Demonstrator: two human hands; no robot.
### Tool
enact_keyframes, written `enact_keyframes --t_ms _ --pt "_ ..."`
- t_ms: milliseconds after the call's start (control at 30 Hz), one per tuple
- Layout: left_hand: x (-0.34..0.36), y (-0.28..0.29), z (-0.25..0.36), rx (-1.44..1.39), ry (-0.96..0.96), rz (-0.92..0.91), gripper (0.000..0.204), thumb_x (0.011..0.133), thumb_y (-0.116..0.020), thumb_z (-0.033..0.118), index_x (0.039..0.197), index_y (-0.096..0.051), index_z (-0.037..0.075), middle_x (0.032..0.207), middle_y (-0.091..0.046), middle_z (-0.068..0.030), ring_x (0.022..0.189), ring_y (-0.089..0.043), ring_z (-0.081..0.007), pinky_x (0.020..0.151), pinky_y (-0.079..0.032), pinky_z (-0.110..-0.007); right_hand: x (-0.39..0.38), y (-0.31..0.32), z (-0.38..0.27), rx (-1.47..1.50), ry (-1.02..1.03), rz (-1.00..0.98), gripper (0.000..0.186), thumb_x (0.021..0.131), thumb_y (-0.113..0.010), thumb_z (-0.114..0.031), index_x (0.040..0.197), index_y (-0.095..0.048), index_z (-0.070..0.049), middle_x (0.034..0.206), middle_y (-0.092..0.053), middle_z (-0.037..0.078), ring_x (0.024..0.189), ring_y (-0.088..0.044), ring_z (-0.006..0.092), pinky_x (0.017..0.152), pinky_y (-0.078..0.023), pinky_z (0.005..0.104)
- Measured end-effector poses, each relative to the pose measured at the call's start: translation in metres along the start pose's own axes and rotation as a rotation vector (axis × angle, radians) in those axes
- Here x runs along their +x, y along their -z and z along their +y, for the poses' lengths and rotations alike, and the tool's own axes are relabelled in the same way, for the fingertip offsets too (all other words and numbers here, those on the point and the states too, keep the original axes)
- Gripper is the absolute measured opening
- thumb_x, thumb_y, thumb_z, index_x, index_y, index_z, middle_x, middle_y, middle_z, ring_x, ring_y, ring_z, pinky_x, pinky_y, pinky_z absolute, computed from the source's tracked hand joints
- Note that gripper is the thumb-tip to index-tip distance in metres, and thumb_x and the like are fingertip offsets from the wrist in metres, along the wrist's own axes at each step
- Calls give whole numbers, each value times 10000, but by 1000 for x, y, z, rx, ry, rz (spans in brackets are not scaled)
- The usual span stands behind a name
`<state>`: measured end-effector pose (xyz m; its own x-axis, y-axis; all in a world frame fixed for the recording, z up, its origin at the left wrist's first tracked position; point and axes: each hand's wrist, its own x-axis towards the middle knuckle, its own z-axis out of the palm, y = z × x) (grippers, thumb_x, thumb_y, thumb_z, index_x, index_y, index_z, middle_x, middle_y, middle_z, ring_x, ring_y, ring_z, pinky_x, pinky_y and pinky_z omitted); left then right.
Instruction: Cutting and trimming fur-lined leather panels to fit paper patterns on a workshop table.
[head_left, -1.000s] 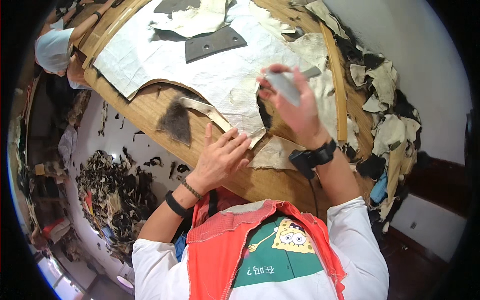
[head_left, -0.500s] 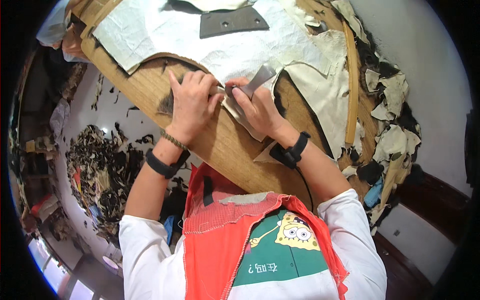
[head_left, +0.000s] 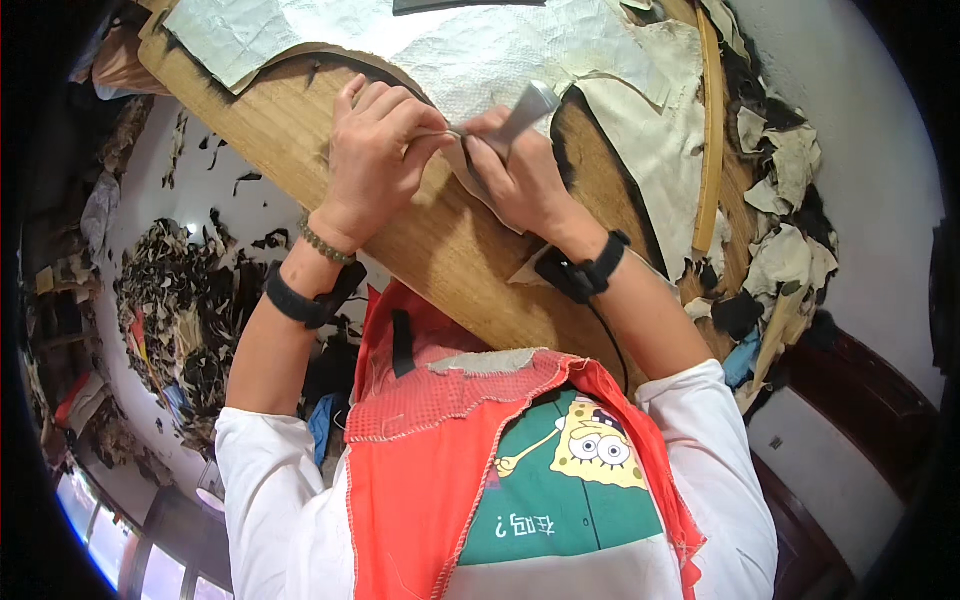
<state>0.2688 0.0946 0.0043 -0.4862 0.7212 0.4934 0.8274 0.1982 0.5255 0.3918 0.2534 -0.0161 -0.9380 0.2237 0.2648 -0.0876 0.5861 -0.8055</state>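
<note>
My left hand (head_left: 378,160) is closed, thumb and fingers pinching the edge of a pale strip of hide (head_left: 468,180) over the wooden board (head_left: 290,130). Close beside it, my right hand (head_left: 528,178) grips a grey hand tool (head_left: 532,108) with a flared end that points up and away. The tool's other end is hidden by my fingers, near where the left hand pinches. Beyond both hands spreads a large white-backed hide (head_left: 450,60), its cut edges showing dark fur. The strip runs under my right hand toward the near side of the board.
A long wooden stick (head_left: 712,130) lies over the hide at the right. Hide scraps (head_left: 785,265) pile along the board's right edge. On the floor at left is a heap of dark and pale scraps (head_left: 180,330). A dark flat plate (head_left: 465,4) shows at the top.
Both hands sit higher in the picture, the left one most, still close together at the strip. The view has shifted, so the dark plate is now mostly out of the top.
</note>
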Motion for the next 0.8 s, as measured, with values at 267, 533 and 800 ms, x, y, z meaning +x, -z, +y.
enact_keyframes --t_ms 267,533,800 --pt "-6 34 45 -217 32 34 161 766 -756 -4 820 -622 69 784 -606 -52 736 -587 -233 772 -457 -368 -36 25 -15 72 17 -131 146 840 -592 -4 985 -608 -15 1112 -529 192 1053 -572 382 905 -476 425" --pt "28 54 34 -98 220 58 160 837 -763 119 867 -641 20 814 -598 -67 739 -568 -159 648 -451 -290 -46 39 -7 370 -56 -1 127 885 -592 -122 933 -616 -7 1075 -565 130 1002 -571 222 895 -450 327" --pt "13 5 101 -886 452 -814 433 927 -700 322 1216 -585 20 787 -640 -26 766 -573 -109 664 -462 -297 -76 87 -71 425 -628 178 456 970 -597 -363 674 -619 -18 598 -579 32 576 -530 102 565 -426 296"
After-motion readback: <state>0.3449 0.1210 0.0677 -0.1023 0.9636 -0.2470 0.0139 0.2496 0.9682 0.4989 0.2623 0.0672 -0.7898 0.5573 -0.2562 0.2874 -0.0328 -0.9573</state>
